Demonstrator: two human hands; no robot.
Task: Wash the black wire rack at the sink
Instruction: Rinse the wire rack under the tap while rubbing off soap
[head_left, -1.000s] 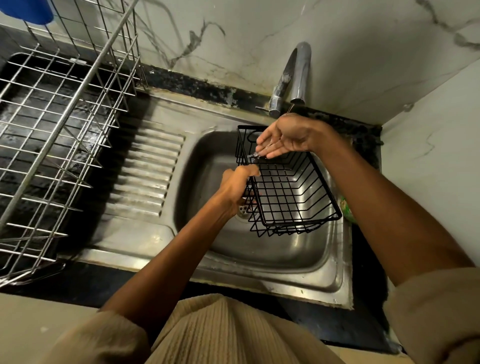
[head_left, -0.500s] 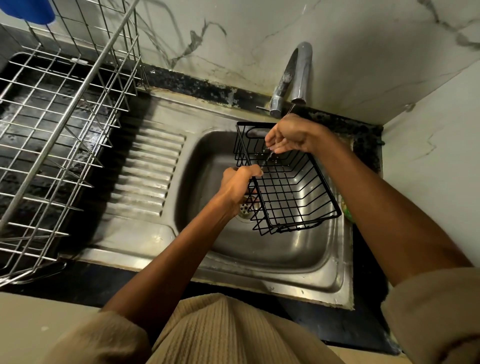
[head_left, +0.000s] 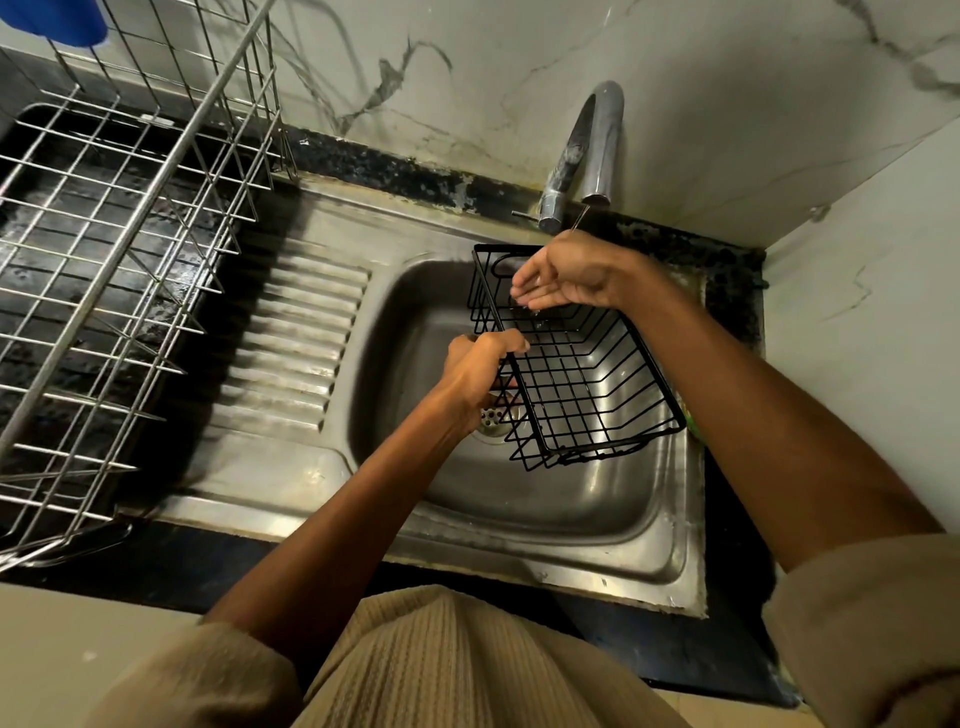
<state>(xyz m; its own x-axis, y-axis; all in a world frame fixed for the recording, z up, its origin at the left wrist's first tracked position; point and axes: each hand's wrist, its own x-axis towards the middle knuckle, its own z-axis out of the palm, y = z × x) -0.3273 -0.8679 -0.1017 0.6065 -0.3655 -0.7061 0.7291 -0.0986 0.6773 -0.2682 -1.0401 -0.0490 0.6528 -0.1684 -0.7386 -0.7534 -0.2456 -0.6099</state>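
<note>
Your left hand (head_left: 480, 371) grips left rim of black wire rack (head_left: 582, 364), holding it tilted over sink (head_left: 519, 499) basin. Your right hand (head_left: 563, 275), fingers relaxed and cupped, hovers over rack's far end under faucet (head_left: 587, 156). Steel dish rack (head_left: 104, 260) sits on desk, left.

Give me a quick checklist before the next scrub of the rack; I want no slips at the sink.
1. Left hand grips the black wire rack by its rim: ok.
2. Rack held over the sink basin, not over the counter: ok.
3. Right hand open above the rack's far end, holding nothing: ok.
4. Water running from the tap: a thin stream shows at the spout: ok.
5. Drain unblocked: partly hidden, cannot tell.
6. Soap or sponge at hand: cannot tell.
</note>
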